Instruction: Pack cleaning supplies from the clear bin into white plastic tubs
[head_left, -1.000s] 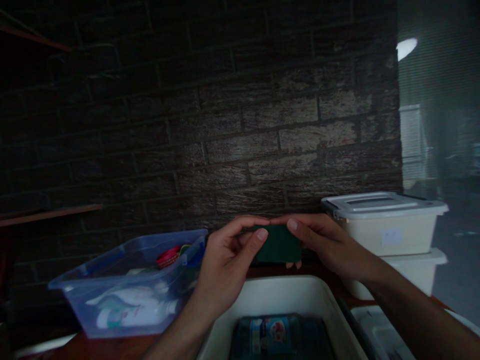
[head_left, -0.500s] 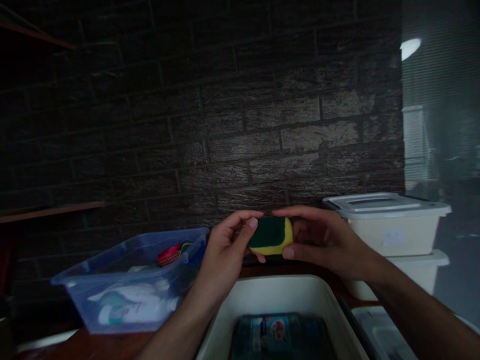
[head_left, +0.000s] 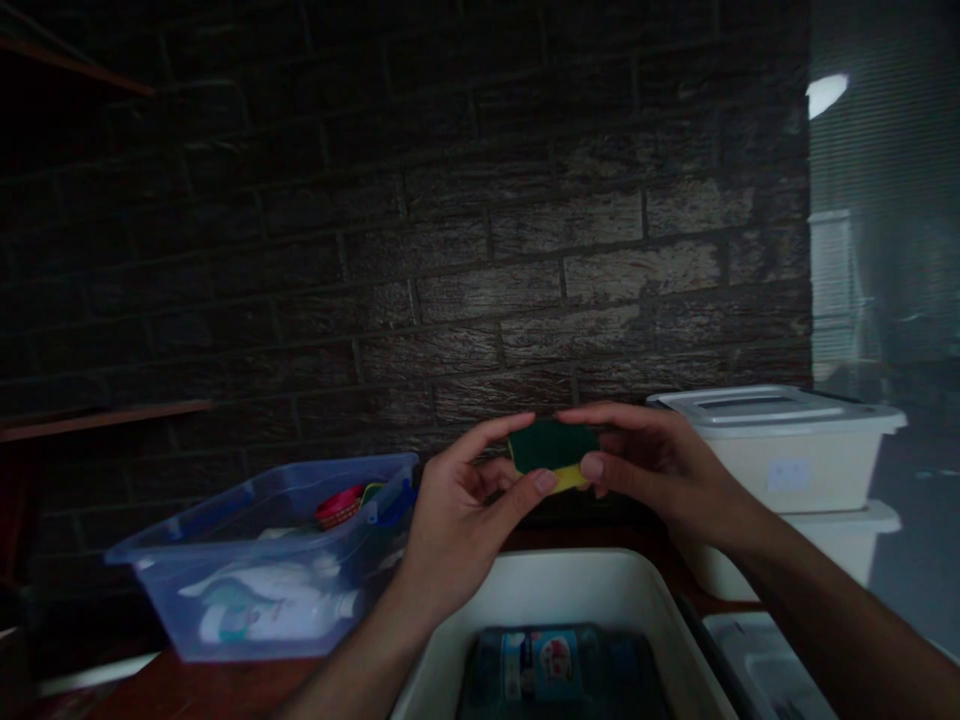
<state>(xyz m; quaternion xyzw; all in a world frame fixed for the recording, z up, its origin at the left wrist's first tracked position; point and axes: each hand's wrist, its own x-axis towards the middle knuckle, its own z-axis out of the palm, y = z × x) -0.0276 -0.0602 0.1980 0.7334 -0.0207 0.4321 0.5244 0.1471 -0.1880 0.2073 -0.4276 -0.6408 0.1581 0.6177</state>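
Observation:
Between both hands is a kitchen sponge point(head_left: 552, 446), dark green on its scouring face and yellow along the lower edge. My left hand point(head_left: 457, 500) grips its left end, thumb on the near lower edge and index finger on top. My right hand point(head_left: 667, 465) pinches the right end between thumb and fingers. Below the sponge stands a cream bin point(head_left: 577, 572), apart from it. A dark bottle with a blue label point(head_left: 551, 665) lies inside that bin.
At the left, a clear blue plastic box point(head_left: 247, 540) holds a white bottle point(head_left: 281, 620) and a red round item point(head_left: 339, 508). Two cream lidded boxes point(head_left: 787, 470) are stacked at the right. Behind everything rises a dark brick wall point(head_left: 450, 250).
The sponge has shifted slightly right and up and been tilted in my fingers. My left thumb has slid from its upper left corner to the lower edge.

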